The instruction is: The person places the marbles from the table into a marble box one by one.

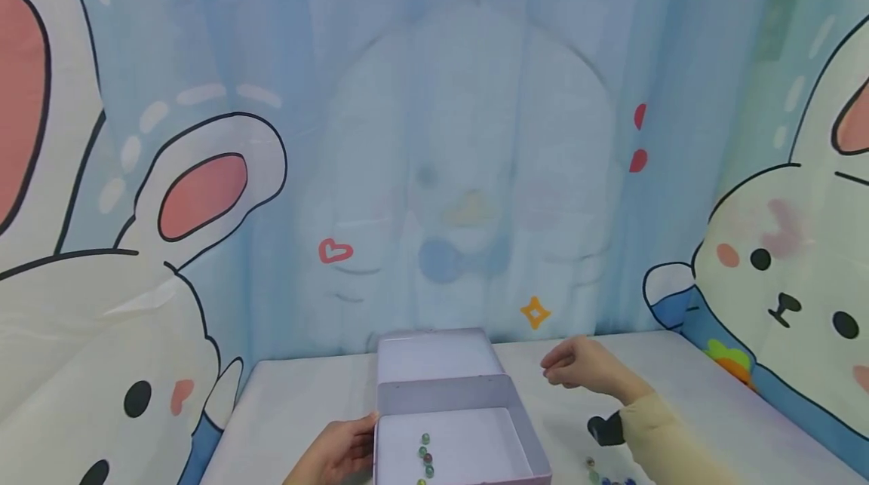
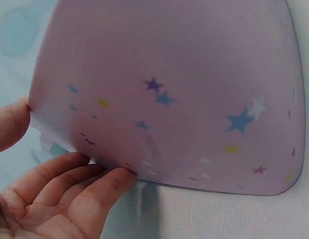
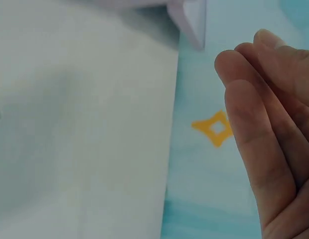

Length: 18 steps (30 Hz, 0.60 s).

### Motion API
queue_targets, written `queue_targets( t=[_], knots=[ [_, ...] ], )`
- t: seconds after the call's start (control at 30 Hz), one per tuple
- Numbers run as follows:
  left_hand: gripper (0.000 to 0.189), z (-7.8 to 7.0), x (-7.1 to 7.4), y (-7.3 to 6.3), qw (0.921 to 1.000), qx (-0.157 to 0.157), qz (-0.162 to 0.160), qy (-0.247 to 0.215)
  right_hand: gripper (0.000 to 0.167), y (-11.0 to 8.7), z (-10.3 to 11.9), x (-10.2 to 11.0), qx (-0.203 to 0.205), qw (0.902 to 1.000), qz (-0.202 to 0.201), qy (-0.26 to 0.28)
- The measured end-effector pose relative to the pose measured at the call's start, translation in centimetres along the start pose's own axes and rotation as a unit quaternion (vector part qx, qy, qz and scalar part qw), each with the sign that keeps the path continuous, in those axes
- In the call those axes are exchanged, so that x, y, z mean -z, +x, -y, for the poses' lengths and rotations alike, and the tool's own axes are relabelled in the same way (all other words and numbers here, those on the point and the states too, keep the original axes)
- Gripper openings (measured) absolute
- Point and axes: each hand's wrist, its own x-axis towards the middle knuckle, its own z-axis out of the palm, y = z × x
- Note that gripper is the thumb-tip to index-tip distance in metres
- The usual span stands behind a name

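Observation:
A pale purple box (image 1: 529,440) stands on the table with its lid (image 1: 434,357) raised at the back. Inside it several glass marbles (image 1: 425,451) lie in a rough row on the floor. My left hand (image 1: 339,451) holds the box's left side; in the left wrist view its thumb and fingers (image 2: 102,191) grip the edge of a star-printed wall (image 2: 194,114). Off to the box's right, my right hand (image 1: 587,368) is raised, its fingers gently bent and close to the thumb. Nothing shows between them in the right wrist view.
More marbles (image 1: 594,476) lie on the white table (image 1: 305,387) to the right of the box, near the bottom of the head view. A small dark object (image 1: 604,431) sits by the right sleeve. Behind the table hangs a blue curtain (image 1: 475,130) with printed rabbits.

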Motion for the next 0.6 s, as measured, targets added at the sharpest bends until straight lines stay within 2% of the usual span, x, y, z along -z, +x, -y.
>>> queue_targets(
  t=[0.1,0.17,0.4,0.6],
  knots=[
    [0.061,-0.1,0.1,0.0,1.0,0.006,-0.003,-0.001,0.024,-0.9,-1.7,1.2,-0.034,0.9994,-0.007,0.0],
    [0.062,-0.1,0.2,0.0,1.0,0.006,-0.002,0.0,0.024,-1.3,-2.7,1.3,-0.056,0.9984,-0.006,0.004],
    [0.064,0.1,0.2,-0.2,1.0,-0.003,0.008,0.002,0.02,-2.8,-6.9,-1.2,-0.136,0.9907,0.007,0.008],
    [0.063,0.0,0.2,-0.3,0.9999,-0.006,0.013,0.005,0.019,-4.0,-9.8,-2.9,-0.174,0.9845,0.021,0.007]
  ],
)
